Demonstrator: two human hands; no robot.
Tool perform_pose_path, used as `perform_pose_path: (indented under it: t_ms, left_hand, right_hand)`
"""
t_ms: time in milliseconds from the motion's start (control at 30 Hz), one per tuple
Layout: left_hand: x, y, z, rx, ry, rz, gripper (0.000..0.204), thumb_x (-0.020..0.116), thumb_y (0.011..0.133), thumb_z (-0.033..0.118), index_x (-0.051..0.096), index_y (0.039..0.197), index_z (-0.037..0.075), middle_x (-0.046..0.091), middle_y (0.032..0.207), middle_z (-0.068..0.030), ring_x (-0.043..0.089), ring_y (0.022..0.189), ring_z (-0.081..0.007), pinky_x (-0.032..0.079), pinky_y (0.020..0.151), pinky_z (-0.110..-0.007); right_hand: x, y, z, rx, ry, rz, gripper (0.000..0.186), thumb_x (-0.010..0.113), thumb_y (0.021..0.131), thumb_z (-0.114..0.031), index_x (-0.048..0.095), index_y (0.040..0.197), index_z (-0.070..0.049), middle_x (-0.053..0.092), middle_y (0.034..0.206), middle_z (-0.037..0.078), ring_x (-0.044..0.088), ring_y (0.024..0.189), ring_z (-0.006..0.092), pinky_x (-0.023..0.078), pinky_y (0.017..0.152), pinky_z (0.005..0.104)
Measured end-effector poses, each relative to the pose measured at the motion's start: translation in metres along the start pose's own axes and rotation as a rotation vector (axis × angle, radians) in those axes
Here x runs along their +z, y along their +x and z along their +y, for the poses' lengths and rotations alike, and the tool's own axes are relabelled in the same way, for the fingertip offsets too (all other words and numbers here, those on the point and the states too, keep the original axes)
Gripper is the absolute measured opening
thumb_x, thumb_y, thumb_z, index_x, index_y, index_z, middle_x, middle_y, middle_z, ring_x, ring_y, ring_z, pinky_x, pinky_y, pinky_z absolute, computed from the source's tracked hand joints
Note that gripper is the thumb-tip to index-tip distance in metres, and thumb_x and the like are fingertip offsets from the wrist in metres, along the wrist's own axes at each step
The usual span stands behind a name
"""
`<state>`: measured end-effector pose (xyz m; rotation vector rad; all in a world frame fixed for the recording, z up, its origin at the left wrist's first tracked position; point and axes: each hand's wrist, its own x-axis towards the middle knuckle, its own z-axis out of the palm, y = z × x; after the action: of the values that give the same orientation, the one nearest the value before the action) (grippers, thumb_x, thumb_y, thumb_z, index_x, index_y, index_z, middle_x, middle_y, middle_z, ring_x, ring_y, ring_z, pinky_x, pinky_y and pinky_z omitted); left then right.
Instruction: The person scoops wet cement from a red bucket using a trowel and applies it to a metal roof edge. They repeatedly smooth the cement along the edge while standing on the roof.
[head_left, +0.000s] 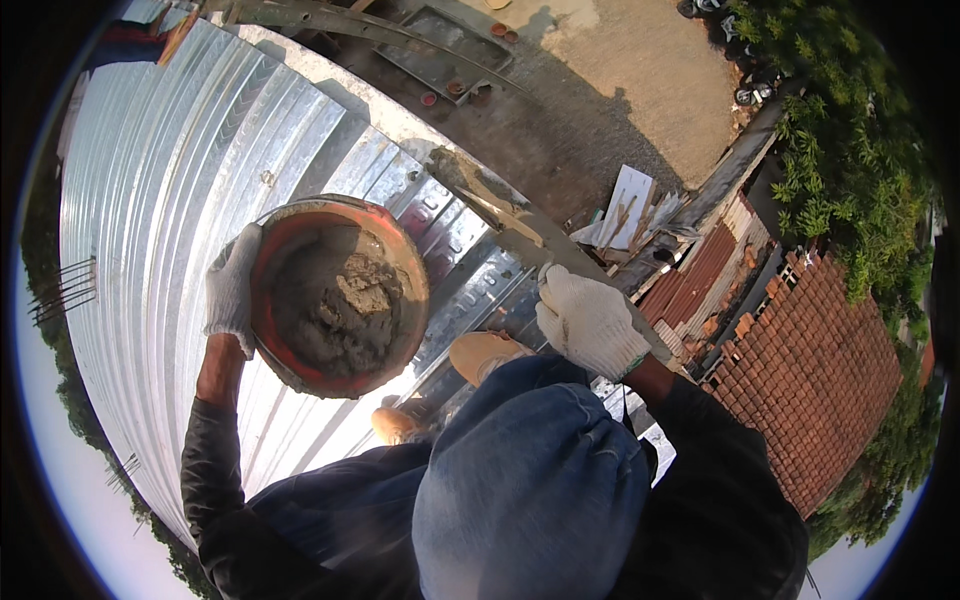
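My left hand, in a white knit glove, grips the left rim of a round orange bucket partly filled with wet grey mortar. The bucket is held above a corrugated metal roof. My right hand, also in a white glove, is closed and rests on the mortar-covered edge of a wall top that runs along the roof's edge. Whether it holds a tool is hidden. My knees in blue trousers and a tan shoe sit below the bucket.
I am high up on the shiny metal roof. Beyond the wall edge lie a red tiled roof, scrap boards, a dirt yard far below and green trees at the right.
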<state>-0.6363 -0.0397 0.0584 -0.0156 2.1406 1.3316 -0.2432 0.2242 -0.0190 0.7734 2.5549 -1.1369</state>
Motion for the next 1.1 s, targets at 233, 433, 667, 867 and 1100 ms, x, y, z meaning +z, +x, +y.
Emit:
perform_pose_path:
  t_ms: [233, 433, 667, 867, 1100]
  left_hand:
    - [0.006, -0.001, -0.004, 0.006, 0.025, 0.033, 0.042, 0.073, 0.113, 0.035, 0.079, 0.132, -0.003, 0.082, 0.117, -0.0099, 0.076, 0.102, -0.0179, 0.062, 0.093, -0.034]
    - [-0.002, 0.005, -0.021, 0.034, 0.043, 0.036, 0.042, 0.074, 0.113, 0.036, 0.08, 0.13, -0.003, 0.082, 0.115, -0.0087, 0.076, 0.102, -0.0164, 0.062, 0.094, -0.034]
    - [-0.004, 0.007, -0.013, 0.019, 0.029, 0.018, 0.04, 0.074, 0.113, 0.034, 0.08, 0.129, -0.002, 0.082, 0.115, -0.0083, 0.076, 0.101, -0.0169, 0.062, 0.093, -0.035]
    - [0.005, 0.007, -0.006, -0.009, -0.021, -0.026, 0.039, 0.073, 0.114, 0.034, 0.08, 0.129, -0.001, 0.082, 0.115, -0.0092, 0.077, 0.101, -0.0176, 0.063, 0.092, -0.035]
    - [0.007, 0.007, -0.001, -0.012, -0.009, -0.024, 0.039, 0.073, 0.114, 0.033, 0.08, 0.13, -0.001, 0.083, 0.117, -0.0101, 0.078, 0.102, -0.0187, 0.064, 0.093, -0.035]
  right_hand:
    - [0.03, 0.118, 0.003, -0.109, -0.308, 0.246, 0.029, 0.072, 0.101, -0.024, 0.066, 0.122, -0.005, 0.079, 0.096, 0.017, 0.08, 0.091, 0.0407, 0.064, 0.077, 0.0513]
    - [0.051, 0.078, 0.007, -0.189, -0.11, 0.205, 0.026, 0.07, 0.101, -0.024, 0.064, 0.117, -0.005, 0.077, 0.095, 0.019, 0.079, 0.09, 0.0423, 0.062, 0.076, 0.0542]
    - [0.054, 0.013, 0.019, 0.058, -0.015, 0.238, 0.028, 0.073, 0.102, -0.027, 0.061, 0.116, -0.006, 0.074, 0.094, 0.02, 0.077, 0.091, 0.0456, 0.06, 0.077, 0.0568]
    - [0.083, 0.012, 0.002, 0.066, 0.045, 0.13, 0.026, 0.072, 0.1, -0.022, 0.061, 0.117, -0.006, 0.077, 0.098, 0.02, 0.077, 0.092, 0.0458, 0.061, 0.077, 0.0579]
    - [0.038, 0.017, 0.017, -0.062, -0.011, -0.025, 0.026, 0.069, 0.098, -0.019, 0.061, 0.116, -0.002, 0.076, 0.092, 0.023, 0.077, 0.09, 0.0475, 0.061, 0.078, 0.0578]
